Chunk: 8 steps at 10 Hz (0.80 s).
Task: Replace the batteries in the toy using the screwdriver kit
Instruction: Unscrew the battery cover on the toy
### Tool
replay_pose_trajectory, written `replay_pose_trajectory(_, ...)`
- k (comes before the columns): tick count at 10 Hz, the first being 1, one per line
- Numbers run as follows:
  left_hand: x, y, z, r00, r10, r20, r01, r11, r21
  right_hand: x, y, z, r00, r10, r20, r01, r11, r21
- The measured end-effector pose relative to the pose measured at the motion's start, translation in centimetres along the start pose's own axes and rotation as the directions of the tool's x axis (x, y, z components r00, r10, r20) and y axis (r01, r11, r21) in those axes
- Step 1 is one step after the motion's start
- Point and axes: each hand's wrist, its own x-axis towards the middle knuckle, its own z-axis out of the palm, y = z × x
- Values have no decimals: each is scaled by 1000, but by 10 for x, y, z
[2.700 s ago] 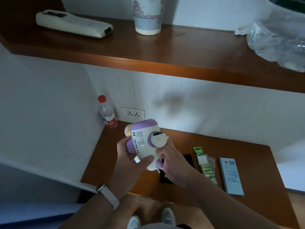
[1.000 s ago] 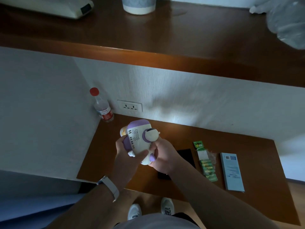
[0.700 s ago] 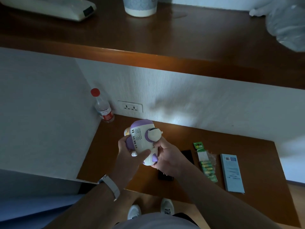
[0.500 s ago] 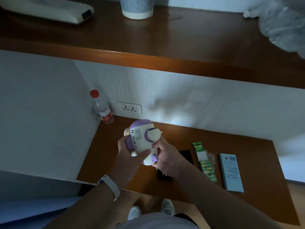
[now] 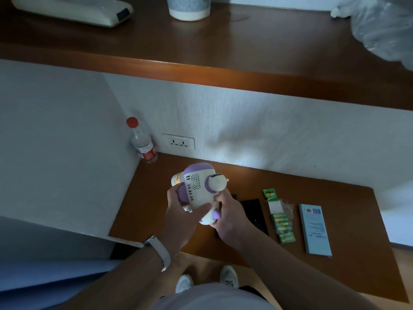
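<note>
Upper shelf [image 5: 223, 52], one, brown, cut off by the top edge. On it: one cream remote-like unit [image 5: 73, 8] at the left, one patterned cup [image 5: 190, 10] showing its base only, one clear plastic bag [image 5: 384, 30] at the right, all partly cropped.

Lower brown desk [image 5: 335, 265], one, dimly lit, set in a wall corner; front right corner cut off by the frame.

Toy [image 5: 199, 193], one, white and purple, held above the desk's left half, between both hands, speaker grille turned up toward the camera. Left hand [image 5: 181, 215] wrapped around the toy's left side, thumb across the white face; watch band [image 5: 159, 251] on that wrist. Right hand [image 5: 228, 215] closed on the toy's lower right end, near a purple foot. Battery cover not discernible.

Blue booklet-like box [image 5: 315, 229], one, flat near the desk's right edge; print too small to read. Black flat case [image 5: 254, 213], one, beside the right hand, partly hidden behind it and the toy; contents not visible. Battery pack [image 5: 280, 218], one, green card with green cells, between case and blue box; cell count blurred. Bottle [image 5: 143, 144], one, red cap, upright in the back left corner. Wall socket [image 5: 178, 143], one plate, just right of the bottle. Two white shoes [image 5: 229, 277] below the front edge.
</note>
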Motion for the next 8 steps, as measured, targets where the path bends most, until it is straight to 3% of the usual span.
replay_pose_trajectory(2,-4,-4,-4,1000,-16,11,16,1000,-20,-1,-4,8,997,71,4,-71,978,197)
replay_pose_trajectory(4,-7,-4,-3,999,-48,-24,47,998,-52,-6,-9,10,997,12,74,-24,987,157)
replay_pose_trajectory(6,-13,-5,-1,995,-103,-16,100,988,-117,-2,7,2,985,141,102,-163,953,255)
replay_pose_trajectory(7,-14,-5,-2,995,-97,-19,95,989,-110,8,12,-4,992,106,62,-114,983,145)
replay_pose_trajectory(8,-14,-6,-7,996,-89,-19,87,990,-109,13,18,-2,993,84,84,-98,980,173)
